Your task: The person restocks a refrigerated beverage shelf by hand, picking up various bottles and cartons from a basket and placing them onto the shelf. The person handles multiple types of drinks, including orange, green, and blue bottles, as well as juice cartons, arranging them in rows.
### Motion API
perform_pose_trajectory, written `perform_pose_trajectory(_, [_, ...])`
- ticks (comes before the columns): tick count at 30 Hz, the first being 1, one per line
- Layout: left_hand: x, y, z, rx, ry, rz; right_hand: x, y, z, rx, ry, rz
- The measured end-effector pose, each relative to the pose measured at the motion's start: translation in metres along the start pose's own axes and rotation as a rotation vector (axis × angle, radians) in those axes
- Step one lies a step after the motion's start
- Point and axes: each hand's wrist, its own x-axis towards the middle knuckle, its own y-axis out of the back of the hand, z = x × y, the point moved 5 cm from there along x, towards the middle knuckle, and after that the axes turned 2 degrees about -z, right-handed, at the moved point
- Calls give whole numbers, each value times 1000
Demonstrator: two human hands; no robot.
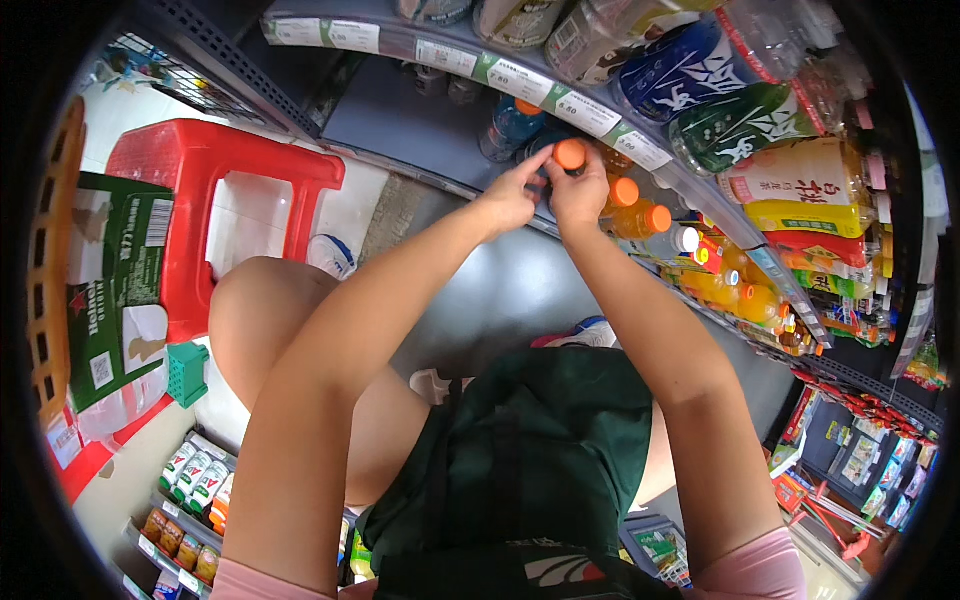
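On the lower shelf (420, 127), an orange-capped bottle (570, 154) stands between my two hands. My right hand (581, 191) closes around its upper part from the right, the thumb beside the cap. From the left, my left hand (511, 196) reaches a finger to the cap's edge; its other fingers are bent and blurred, so any grip is unclear. Most of the bottle's body is hidden by my hands. Just behind stands a blue bottle with an orange cap (512, 124). Orange-drink bottles (636, 217) line up to the right of my right hand.
A shelf edge with price tags (517, 79) overhangs my hands, with large drink bottles (679, 67) lying above it. A red plastic stool (195, 150) and a green carton (120, 285) are at left. Small cartons and bottles fill a rack (176, 517) at lower left.
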Motion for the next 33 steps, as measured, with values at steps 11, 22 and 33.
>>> perform_pose_trajectory(11, [-112, 28, 53, 612, -254, 393, -51, 64, -126, 451, 273, -434])
perform_pose_trajectory(22, [-206, 92, 194, 495, -786, 811, -60, 113, -342, 323, 660, -496])
perform_pose_trajectory(33, [-168, 198, 237, 349, -844, 928, -45, 42, -304, 612, 312, -749])
